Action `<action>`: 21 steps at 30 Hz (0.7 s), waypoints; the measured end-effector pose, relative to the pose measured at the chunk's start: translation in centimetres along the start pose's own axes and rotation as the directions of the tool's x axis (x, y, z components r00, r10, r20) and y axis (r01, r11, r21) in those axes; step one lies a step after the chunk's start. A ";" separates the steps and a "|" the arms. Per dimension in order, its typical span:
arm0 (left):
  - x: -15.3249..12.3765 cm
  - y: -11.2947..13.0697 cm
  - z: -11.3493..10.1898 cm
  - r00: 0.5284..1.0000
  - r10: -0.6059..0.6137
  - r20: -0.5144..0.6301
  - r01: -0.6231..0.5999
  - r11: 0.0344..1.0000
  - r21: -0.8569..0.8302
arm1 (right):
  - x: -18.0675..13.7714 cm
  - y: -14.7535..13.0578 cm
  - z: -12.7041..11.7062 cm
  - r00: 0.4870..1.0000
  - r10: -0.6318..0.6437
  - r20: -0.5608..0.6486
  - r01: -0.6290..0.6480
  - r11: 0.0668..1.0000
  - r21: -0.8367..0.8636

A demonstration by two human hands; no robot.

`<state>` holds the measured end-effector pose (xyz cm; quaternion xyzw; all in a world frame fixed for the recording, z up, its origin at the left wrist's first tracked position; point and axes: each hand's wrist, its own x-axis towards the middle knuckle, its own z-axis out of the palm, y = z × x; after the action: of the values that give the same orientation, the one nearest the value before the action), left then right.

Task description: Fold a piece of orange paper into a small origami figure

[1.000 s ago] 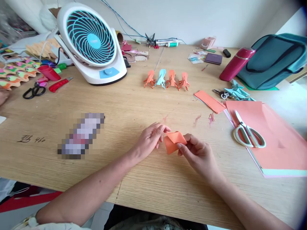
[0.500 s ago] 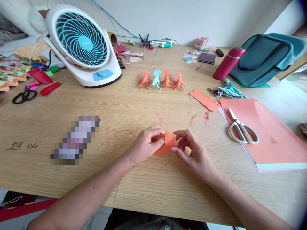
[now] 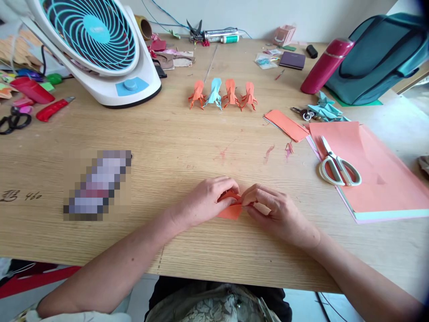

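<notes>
A small piece of orange paper [image 3: 231, 212], partly folded, is held between my two hands just above the front part of the table. My left hand [image 3: 212, 196] grips its left side, with the thumb on top and the fingers curled behind. At the right edge, my right hand [image 3: 276, 210] pinches the paper between thumb and fingers. The fingers hide much of the fold. Beyond the hands stand several folded paper figures with thin legs, among them a light blue one [image 3: 214, 93] and an orange one [image 3: 197, 93].
White-handled scissors [image 3: 339, 166] lie on large orange sheets [image 3: 392, 179] at right. Behind are orange strips [image 3: 287, 125], keys [image 3: 305, 114], a pink flask [image 3: 326, 66] and a teal bag [image 3: 375, 62]. A fan [image 3: 100, 49], red cutter [image 3: 53, 109] and blurred-out flat object [image 3: 100, 185] are left.
My right hand has closed in from loosely touching the paper to pinching its right edge. The paper's raised flap has tipped down. The camera view has tilted lower.
</notes>
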<state>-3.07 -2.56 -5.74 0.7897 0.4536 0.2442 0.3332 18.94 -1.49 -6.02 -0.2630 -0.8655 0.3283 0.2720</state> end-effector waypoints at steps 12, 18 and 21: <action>-1.2 0.3 1.7 0.976 0.216 0.032 -0.217 0.946 0.240 | -1.2 0.2 0.4 0.984 -0.109 0.143 0.145 0.952 -0.270; -3.0 0.4 1.3 0.948 0.318 0.006 -0.302 0.893 0.334 | -2.7 0.0 0.7 0.969 -0.192 0.159 0.241 0.883 -0.402; -4.0 0.1 1.5 0.918 0.397 0.023 -0.361 0.808 0.465 | -3.5 -0.4 0.7 0.967 -0.200 0.157 0.250 0.862 -0.441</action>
<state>-3.85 -6.62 -6.95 0.9104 0.3439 0.2209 0.0637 20.82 -4.26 -7.23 -0.1990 -0.9563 0.0947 0.1923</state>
